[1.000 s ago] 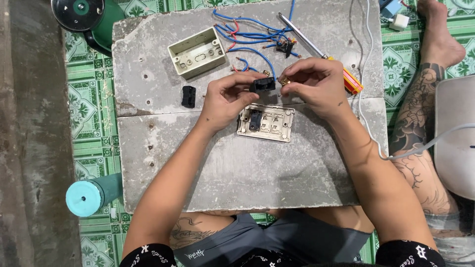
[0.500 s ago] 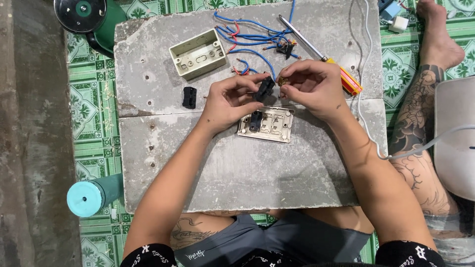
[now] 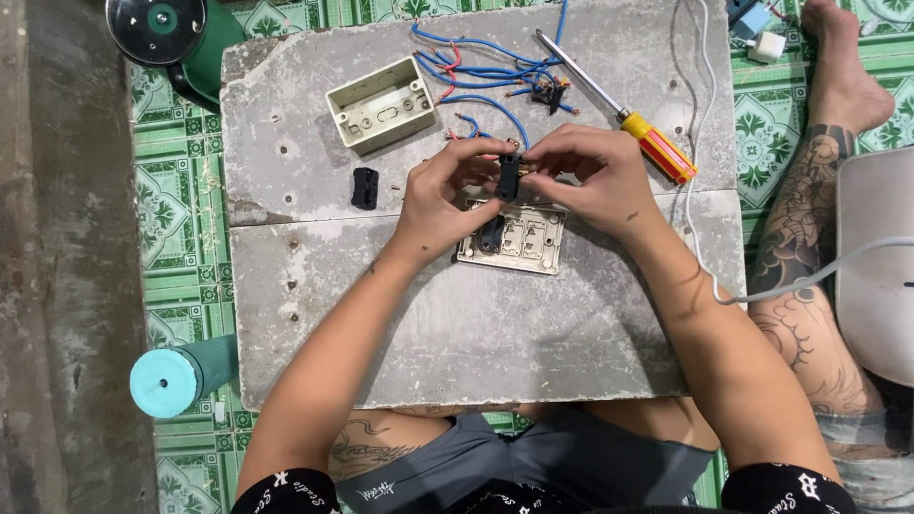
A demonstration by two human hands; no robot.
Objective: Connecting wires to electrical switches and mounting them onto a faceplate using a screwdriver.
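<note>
Where both hands (image 3: 514,186) meet, small black switch module (image 3: 508,175), upright, brass-tipped.

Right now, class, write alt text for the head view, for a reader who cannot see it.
Both hands, left and right, hold a small black switch part above a beige faceplate on a grey slab. Behind lie blue wires, a beige box, a screwdriver and another black part.

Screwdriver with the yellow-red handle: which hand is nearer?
Right. The right hand sits just beside the screwdriver handle; the left hand is farther off, across the small black part.
</note>
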